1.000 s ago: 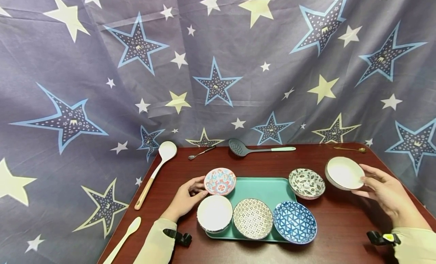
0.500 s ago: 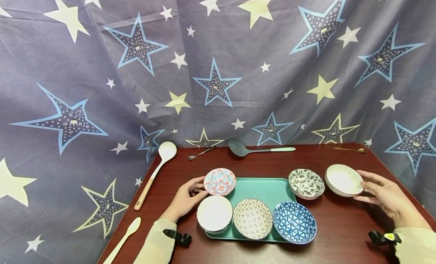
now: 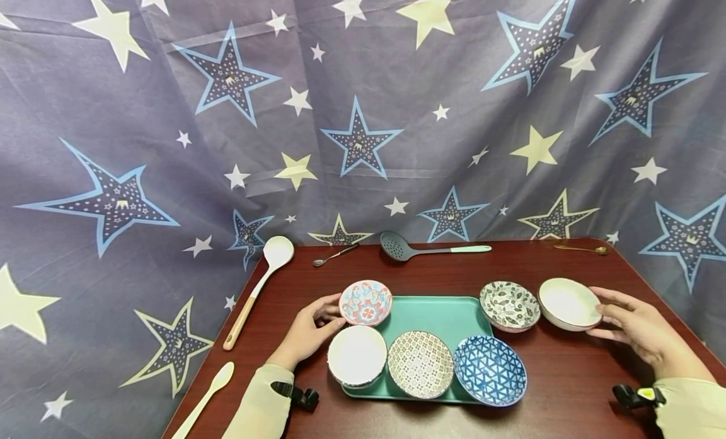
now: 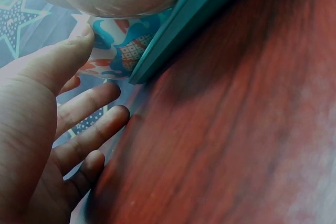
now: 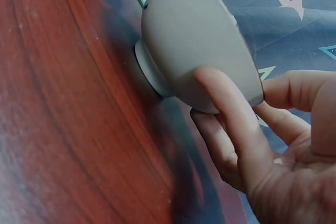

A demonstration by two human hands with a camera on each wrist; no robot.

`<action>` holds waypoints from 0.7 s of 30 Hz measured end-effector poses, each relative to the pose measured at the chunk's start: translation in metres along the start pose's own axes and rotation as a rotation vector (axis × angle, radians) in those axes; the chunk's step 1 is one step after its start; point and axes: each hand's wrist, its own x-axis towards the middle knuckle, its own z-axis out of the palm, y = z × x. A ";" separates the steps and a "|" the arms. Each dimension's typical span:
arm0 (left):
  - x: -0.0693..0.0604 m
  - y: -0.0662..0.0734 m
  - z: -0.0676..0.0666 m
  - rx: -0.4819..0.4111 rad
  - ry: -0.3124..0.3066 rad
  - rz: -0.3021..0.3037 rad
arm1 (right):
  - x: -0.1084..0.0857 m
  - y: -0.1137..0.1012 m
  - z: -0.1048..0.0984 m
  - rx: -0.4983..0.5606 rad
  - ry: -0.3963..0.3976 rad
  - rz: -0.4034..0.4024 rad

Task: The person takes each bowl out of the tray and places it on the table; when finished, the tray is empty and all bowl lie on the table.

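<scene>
My right hand [image 3: 646, 329] pinches the right side of a plain white bowl [image 3: 569, 304], thumb outside and fingers at the rim. In the right wrist view this bowl's foot [image 5: 152, 72] is at or just above the table; I cannot tell if it touches. Left of it, very close, sits a bowl with a dark leaf pattern [image 3: 510, 305]. My left hand [image 3: 309, 332] is beside a small red-and-blue patterned bowl [image 3: 365, 303] at the tray's back left corner. In the left wrist view its thumb [image 4: 79, 43] is against or near that bowl, with the other fingers loosely spread.
A green tray [image 3: 433, 313] bears a white bowl [image 3: 357, 356], a brown-patterned bowl [image 3: 421, 364] and a blue triangle-patterned bowl [image 3: 490, 371] along its front. Behind lie a slotted spoon [image 3: 397, 245] and small spoons [image 3: 334, 255]. A ladle [image 3: 278, 253] and a pale spoon [image 3: 221, 377] lie left.
My right hand has lowered the white bowl toward the table and moved it slightly left, closer to the leaf-patterned bowl. The left hand has stayed in place.
</scene>
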 end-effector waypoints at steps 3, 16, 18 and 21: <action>0.000 0.000 0.000 -0.002 -0.002 -0.003 | 0.000 0.000 0.000 -0.023 0.014 0.022; 0.002 -0.020 -0.002 -0.004 -0.007 -0.008 | -0.001 0.000 -0.001 -0.081 0.049 0.077; 0.002 -0.020 -0.002 -0.004 -0.008 -0.009 | -0.001 0.000 -0.002 -0.081 0.046 0.076; 0.001 -0.020 -0.002 0.006 -0.005 -0.008 | -0.002 0.000 -0.003 -0.085 0.049 0.081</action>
